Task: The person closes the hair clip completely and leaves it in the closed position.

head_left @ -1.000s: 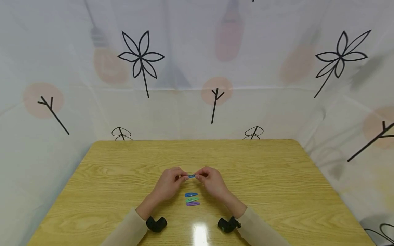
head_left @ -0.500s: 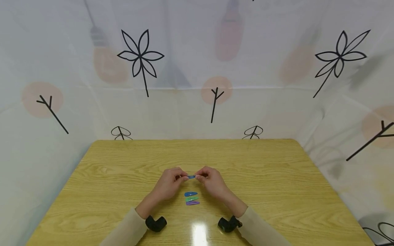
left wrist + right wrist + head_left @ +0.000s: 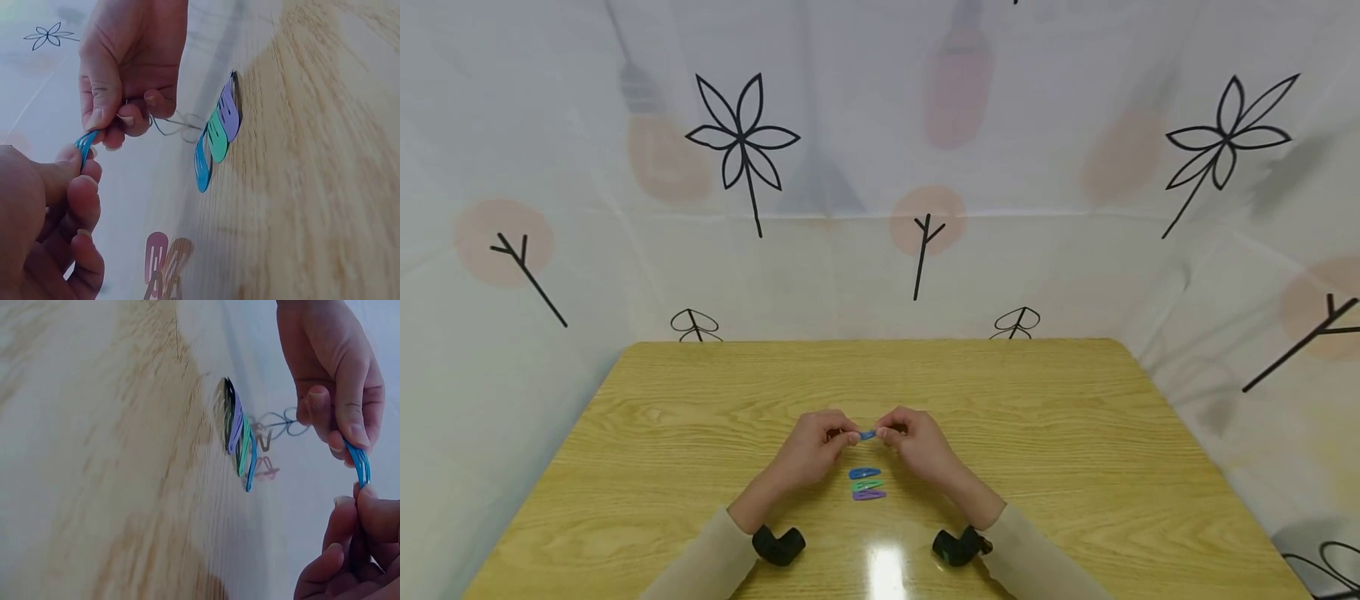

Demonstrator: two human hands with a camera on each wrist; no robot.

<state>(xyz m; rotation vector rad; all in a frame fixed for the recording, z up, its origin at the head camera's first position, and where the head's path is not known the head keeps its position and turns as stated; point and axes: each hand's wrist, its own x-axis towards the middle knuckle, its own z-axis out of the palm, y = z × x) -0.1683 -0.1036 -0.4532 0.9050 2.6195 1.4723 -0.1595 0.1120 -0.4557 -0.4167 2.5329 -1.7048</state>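
Both hands meet over the middle of the table, pinching one blue snap hair clip (image 3: 868, 435) between thumbs and fingers. My left hand (image 3: 812, 446) holds its left end and my right hand (image 3: 919, 446) its right end. In the left wrist view the held blue clip (image 3: 85, 149) looks curved, its ends covered by fingertips. Nearer to me, between the wrists, lie three more snap clips in a stack of rows: blue (image 3: 865, 473), green (image 3: 867, 485) and purple (image 3: 869, 495), pointed ends to the right.
The wooden table (image 3: 700, 383) ends at a printed white cloth (image 3: 850, 275) behind. Reddish (image 3: 156, 256) and brown slotted shapes (image 3: 180, 253) resembling clips appear in the left wrist view; I cannot tell where they lie. Black wrist devices (image 3: 778, 546) sit on both wrists.
The held blue clip has tilted slightly, its right end now a little higher than its left. Both hands keep their pinch and have barely shifted. The three lying clips stay put.
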